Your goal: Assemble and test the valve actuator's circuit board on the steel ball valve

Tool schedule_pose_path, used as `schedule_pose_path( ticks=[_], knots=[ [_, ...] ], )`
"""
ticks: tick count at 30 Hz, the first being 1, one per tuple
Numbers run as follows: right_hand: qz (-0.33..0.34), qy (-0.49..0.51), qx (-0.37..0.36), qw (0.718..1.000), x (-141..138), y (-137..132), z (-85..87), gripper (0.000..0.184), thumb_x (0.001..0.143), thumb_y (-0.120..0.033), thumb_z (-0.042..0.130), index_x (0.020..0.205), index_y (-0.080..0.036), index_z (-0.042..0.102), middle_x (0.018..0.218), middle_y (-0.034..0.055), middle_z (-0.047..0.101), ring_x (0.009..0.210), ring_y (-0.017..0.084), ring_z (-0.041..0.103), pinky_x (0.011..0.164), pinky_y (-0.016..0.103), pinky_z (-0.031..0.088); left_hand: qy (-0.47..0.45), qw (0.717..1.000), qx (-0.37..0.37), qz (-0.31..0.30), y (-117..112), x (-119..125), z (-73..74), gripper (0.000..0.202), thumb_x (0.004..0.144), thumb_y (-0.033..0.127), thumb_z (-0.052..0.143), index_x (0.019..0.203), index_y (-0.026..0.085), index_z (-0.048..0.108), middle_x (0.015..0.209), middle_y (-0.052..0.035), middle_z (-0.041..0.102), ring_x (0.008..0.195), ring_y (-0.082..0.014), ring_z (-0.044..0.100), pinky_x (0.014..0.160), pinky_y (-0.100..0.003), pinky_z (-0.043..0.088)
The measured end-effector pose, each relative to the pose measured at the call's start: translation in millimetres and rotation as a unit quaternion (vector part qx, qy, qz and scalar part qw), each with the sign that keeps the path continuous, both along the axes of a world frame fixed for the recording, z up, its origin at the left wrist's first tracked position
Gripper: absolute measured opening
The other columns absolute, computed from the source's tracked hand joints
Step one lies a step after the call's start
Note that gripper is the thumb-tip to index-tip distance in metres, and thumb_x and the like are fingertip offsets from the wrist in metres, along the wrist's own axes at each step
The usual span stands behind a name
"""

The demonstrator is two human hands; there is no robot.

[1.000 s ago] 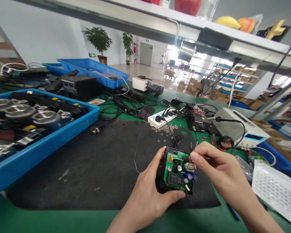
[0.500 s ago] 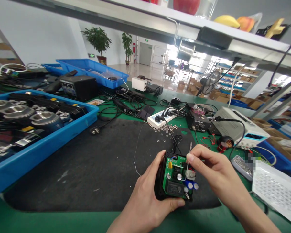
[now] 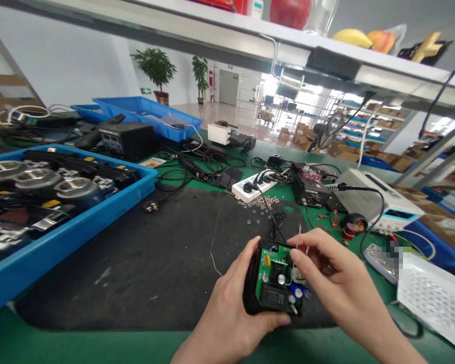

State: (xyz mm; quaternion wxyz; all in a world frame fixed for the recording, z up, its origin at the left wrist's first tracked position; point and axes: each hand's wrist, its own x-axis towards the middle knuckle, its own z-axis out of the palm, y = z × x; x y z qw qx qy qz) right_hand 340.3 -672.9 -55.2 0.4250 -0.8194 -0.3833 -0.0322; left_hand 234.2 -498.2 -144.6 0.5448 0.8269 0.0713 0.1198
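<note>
My left hand (image 3: 233, 298) is wrapped round a black housing with the thumb along its near edge. Set in the housing, face up, is a green circuit board (image 3: 263, 279) carrying a yellow part, a black block, blue-sleeved capacitors and other components. At the board's right side, my right hand (image 3: 322, 263) pinches a thin silvery wire-like piece (image 3: 298, 237) between thumb and fingers. One end of it sticks up past the fingertips, and the other reaches down among the components. My right fingers partly cover the board's right edge. What the thin piece touches is unclear.
A dark mat (image 3: 136, 273) lies beneath my hands. A blue tray (image 3: 109, 212) of machine parts stands on the left. Small metal rings (image 3: 261, 203) lie near a white power strip (image 3: 250, 187). A bench instrument (image 3: 375, 197) and a white perforated tray (image 3: 432, 298) are on the right.
My right hand has shifted slightly, its fingers now covering more of the board's right side. The left hand still holds the housing in nearly the same place. The view has moved slightly.
</note>
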Motion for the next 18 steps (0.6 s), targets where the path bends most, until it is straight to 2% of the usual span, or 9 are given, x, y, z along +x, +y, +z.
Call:
schedule_pose_path(
  ticks=[5,9,11,13,15,16,18],
  knots=[
    [-0.021,-0.051,0.02,0.998,-8.6,-3.6,-3.7,0.012,0.102,-0.025,0.062,0.111,-0.029,0.067,0.094,-0.0021,0.069,0.073,0.014,0.063,0.059,0.024,0.046,-0.003,1.0,0.004,0.008,-0.6,-0.3,-0.7,0.121,0.069,0.039,0.096,0.16,0.048,0.017,0.16,0.0013,0.044,0.146,-0.0331,0.045,0.123,-0.052,0.04],
    [-0.004,-0.107,0.025,0.994,-18.2,-3.1,-2.2,0.013,0.1,-0.019,0.062,0.109,-0.027,0.066,0.088,-0.0015,0.066,0.068,0.013,0.061,0.058,0.025,0.046,-0.002,1.0,0.002,0.004,-1.0,-0.3,0.3,0.122,0.068,0.038,0.097,0.159,0.049,0.017,0.159,0.0018,0.045,0.146,-0.0316,0.046,0.123,-0.05,0.04],
    [-0.021,-0.117,0.065,0.991,-24.1,-3.9,0.7,0.014,0.099,-0.017,0.063,0.108,-0.027,0.067,0.089,-0.0007,0.066,0.072,0.014,0.062,0.061,0.024,0.049,-0.003,1.0,-0.003,0.002,-1.0,-0.1,1.3,0.122,0.068,0.036,0.097,0.159,0.049,0.017,0.159,0.0019,0.045,0.146,-0.0313,0.045,0.124,-0.05,0.039],
    [-0.074,-0.128,0.141,0.979,-25.4,-6.8,2.9,0.015,0.098,-0.016,0.064,0.108,-0.027,0.069,0.097,0.001,0.068,0.085,0.016,0.065,0.072,0.024,0.052,-0.003,1.0,-0.005,0.001,-0.8,-0.1,2.5,0.121,0.068,0.035,0.097,0.159,0.048,0.018,0.159,0.0013,0.045,0.147,-0.0317,0.045,0.125,-0.051,0.038],
    [-0.131,-0.126,0.204,0.962,-16.6,-12.1,1.2,0.013,0.097,-0.019,0.067,0.108,-0.026,0.07,0.103,0.0021,0.069,0.092,0.017,0.066,0.08,0.024,0.054,-0.001,1.0,0.0,0.005,-0.7,-0.2,3.6,0.12,0.068,0.034,0.097,0.16,0.046,0.021,0.16,-0.0002,0.044,0.147,-0.033,0.044,0.126,-0.052,0.036],
    [-0.152,-0.109,0.209,0.96,-7.7,-15.8,-2.1,0.012,0.096,-0.022,0.07,0.107,-0.026,0.071,0.103,0.0023,0.07,0.09,0.017,0.066,0.079,0.025,0.054,0.001,1.0,0.002,0.007,-0.6,-0.3,4.0,0.12,0.067,0.033,0.097,0.16,0.044,0.022,0.16,-0.0009,0.045,0.147,-0.0336,0.044,0.126,-0.053,0.036],
    [-0.176,-0.04,0.156,0.971,16.6,-24.8,-14.5,0.014,0.095,-0.032,0.073,0.106,-0.024,0.072,0.102,0.0027,0.072,0.083,0.017,0.066,0.074,0.026,0.053,0.003,1.0,0.004,0.01,-0.9,-0.7,4.3,0.121,0.065,0.032,0.097,0.16,0.043,0.022,0.159,-0.0015,0.045,0.146,-0.0342,0.045,0.126,-0.053,0.036]
  ],
)
